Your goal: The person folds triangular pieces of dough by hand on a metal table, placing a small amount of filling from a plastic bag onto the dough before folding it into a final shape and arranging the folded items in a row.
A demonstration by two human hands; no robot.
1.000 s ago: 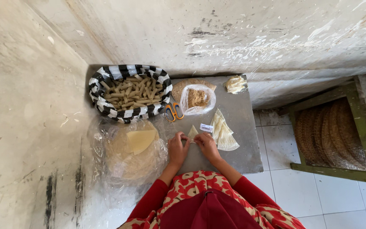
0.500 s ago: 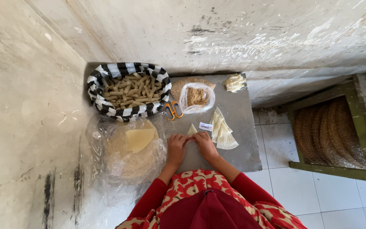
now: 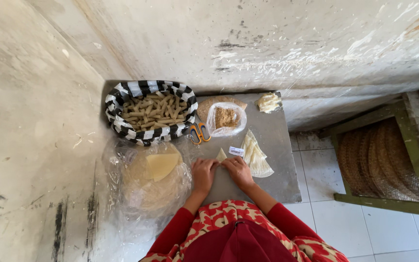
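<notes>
Both my hands rest on a grey metal tray and work a small pale triangular wrapper. My left hand presses its left side, my right hand its right side; the fingers cover most of it. A stack of cut triangular wrappers lies just right of my right hand. A black-and-white striped basket at the back left is full of rolled pale sticks. A clear bag of brown filling sits behind my hands.
Orange-handled scissors lie between basket and filling bag. A small white packet sits by the stack. A clear plastic bag with round wrappers lies left. A pale lump is at the tray's back. A green wooden frame stands right.
The hands have stayed on the small wrapper with only slight finger movement. Nothing else has moved.
</notes>
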